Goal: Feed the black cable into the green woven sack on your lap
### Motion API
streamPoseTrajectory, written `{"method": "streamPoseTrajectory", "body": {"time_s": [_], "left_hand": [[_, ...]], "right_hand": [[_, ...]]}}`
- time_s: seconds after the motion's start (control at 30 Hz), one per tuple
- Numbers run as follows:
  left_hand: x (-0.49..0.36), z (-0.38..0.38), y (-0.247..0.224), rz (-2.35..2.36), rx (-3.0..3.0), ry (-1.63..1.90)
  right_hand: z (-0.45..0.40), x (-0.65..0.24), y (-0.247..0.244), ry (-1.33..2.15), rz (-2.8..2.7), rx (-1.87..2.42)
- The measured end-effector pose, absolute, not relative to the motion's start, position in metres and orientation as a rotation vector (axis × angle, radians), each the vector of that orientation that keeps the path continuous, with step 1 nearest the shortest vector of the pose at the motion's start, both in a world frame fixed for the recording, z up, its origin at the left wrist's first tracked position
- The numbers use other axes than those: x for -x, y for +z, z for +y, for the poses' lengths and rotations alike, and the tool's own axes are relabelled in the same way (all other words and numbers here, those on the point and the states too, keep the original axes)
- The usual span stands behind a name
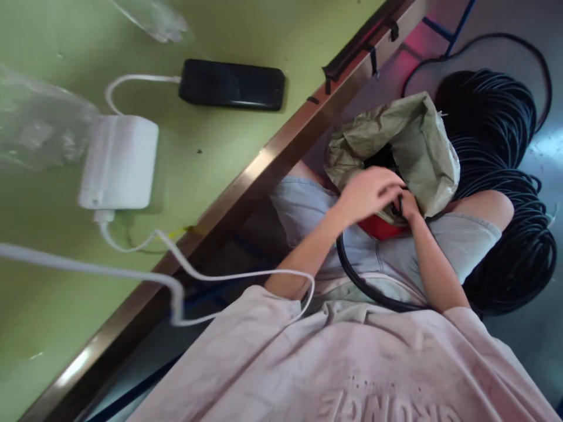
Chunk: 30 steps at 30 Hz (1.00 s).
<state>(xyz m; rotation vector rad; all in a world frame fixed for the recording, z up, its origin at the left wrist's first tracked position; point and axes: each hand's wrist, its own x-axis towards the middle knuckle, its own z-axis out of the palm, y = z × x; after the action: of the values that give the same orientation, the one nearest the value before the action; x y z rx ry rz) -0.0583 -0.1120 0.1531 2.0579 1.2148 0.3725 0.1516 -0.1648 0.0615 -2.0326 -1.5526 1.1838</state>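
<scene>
Both hands are brought close together right of the frame's centre, over the near side of an opened bag [442, 176] with a crumpled, tan rim. The left hand [373, 186] is bent over the bag's near edge, its fingers reaching toward the right hand [410, 206]; whether anything is grasped by it cannot be told. The right hand is curled, and a small black piece [399, 204] is seen at its fingers, though whether it is gripped cannot be made out, as the view is partly covered by the left hand. A thick black tube [358, 280] is curved from beneath the left wrist across the lap, toward the right forearm. A red patch [382, 230] is shown below the hands, and the bag is set between legs clothed in pale shorts [466, 234]. At the right of the frame, large bundles of coiled black cable [505, 252] are piled on the floor. The upper left is filled by a green table [246, 146], on which a dark phone [231, 85] is joined by a white cord [141, 76] to a white box [121, 163], with clear plastic wrap [44, 126] beside it.
</scene>
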Motion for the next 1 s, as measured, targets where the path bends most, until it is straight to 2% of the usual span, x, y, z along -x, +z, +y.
{"method": "streamPoseTrajectory", "body": {"time_s": [0.17,0.3,0.4,0.6,0.77,1.0], "left_hand": [[0.055,-0.079,0.114,1.221,-1.873,0.357],[0.046,-0.081,0.092,1.152,-1.804,0.368],[0.046,-0.084,0.092,1.102,-1.858,0.368],[0.054,-0.074,0.092,1.168,-1.908,0.320],[0.058,-0.071,0.086,1.155,-1.905,0.299],[0.064,-0.071,0.090,1.115,-1.914,0.330]], "right_hand": [[-0.165,-0.146,0.069,1.108,-1.464,2.056],[-0.165,-0.143,0.070,1.132,-1.405,1.961],[-0.163,-0.144,0.067,1.172,-1.364,1.874],[-0.160,-0.156,0.058,1.294,-1.436,2.026],[-0.161,-0.150,0.059,1.232,-1.366,1.988],[-0.161,-0.150,0.059,1.333,-1.306,1.930]]}}
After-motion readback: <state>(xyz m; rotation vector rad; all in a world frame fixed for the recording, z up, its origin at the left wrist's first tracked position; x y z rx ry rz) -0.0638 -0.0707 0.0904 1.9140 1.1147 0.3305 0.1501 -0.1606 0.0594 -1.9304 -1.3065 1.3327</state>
